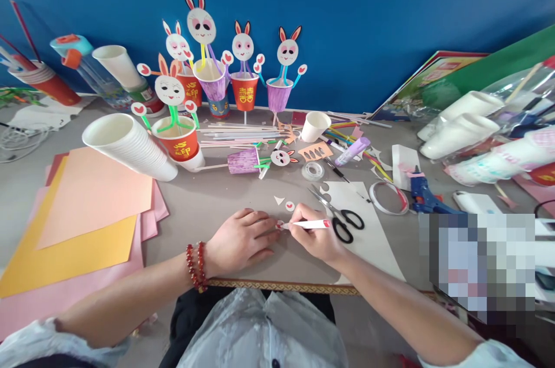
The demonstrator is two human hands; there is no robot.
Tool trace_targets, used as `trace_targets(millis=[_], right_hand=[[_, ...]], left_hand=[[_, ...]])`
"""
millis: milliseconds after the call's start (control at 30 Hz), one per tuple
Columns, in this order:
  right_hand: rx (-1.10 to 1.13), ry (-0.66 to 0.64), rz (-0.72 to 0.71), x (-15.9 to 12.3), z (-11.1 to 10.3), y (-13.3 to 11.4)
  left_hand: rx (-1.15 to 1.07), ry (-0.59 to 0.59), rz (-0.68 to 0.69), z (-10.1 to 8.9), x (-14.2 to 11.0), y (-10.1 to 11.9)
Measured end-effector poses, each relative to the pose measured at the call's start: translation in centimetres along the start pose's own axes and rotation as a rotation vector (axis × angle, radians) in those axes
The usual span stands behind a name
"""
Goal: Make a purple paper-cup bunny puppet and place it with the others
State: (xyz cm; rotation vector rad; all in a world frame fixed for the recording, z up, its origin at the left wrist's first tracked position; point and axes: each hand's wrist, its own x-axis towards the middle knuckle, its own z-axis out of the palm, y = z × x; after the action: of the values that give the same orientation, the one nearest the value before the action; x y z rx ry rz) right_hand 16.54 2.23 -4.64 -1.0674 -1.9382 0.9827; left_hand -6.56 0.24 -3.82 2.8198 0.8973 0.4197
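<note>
My right hand (315, 236) grips a white marker with a red end (313, 223), its tip down on a small white paper circle (280, 225) with red colouring. Stretched out flat on the table, my left hand (245, 240) touches that circle's left edge with its fingertips. Just beyond lies another paper circle (290, 205) bearing a red heart, beside a white paper scrap (279, 200). Black-handled scissors (342, 223) rest to the right of my right hand, partly on a white sheet (368, 241).
Rabbit-faced paper cups (243, 90) stand along the blue wall. A purple cup rabbit (243, 161) lies on its side. Stacked white cups (130, 145) and coloured paper (95, 194) are at left. Tape (313, 170), a glue gun (427, 192) and wrapped cups (462, 128) are at right.
</note>
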Motion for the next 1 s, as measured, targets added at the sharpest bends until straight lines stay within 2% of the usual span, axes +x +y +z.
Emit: trace_targets(millis=[1000], right_hand=[[0.008, 0.015, -0.004, -0.09, 0.00, 0.08]], left_hand=[[0.018, 0.021, 0.013, 0.15, -0.01, -0.03]])
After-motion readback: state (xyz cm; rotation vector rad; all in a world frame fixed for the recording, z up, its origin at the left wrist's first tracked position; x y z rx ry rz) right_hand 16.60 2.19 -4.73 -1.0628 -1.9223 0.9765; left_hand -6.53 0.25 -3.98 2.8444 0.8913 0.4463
